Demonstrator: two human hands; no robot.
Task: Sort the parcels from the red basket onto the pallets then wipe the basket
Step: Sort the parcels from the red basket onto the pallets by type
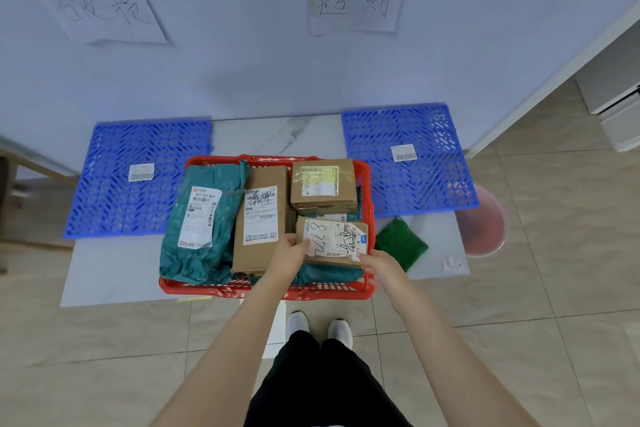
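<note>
- The small box, with "872" handwritten on its white label, is held over the near right part of the red basket, between the two hands.
- The box's left edge is gripped by the left hand. The thumb is laid on top of the label and the fingers are curled under the edge.
- The box's near right corner is touched by the thumb of the right hand. That hand is blurred, so it cannot be told whether its fingers are closed round the box.
- Just left of the left hand, a long cardboard box is laid lengthwise in the basket. Further left, a teal bag parcel is propped against the basket's left wall.
- Beyond the hands, a taped cardboard box is seen in the far right corner of the basket.
- More teal wrapping is seen beneath the held box, below the hands.
- The basket is set on a low white platform.
- A blue pallet is laid well to the left of the left hand, and another blue pallet beyond and to the right of the right hand. A barcode sticker is carried by each.
- A green cloth is laid on the platform just right of the right hand, outside the basket.
</note>
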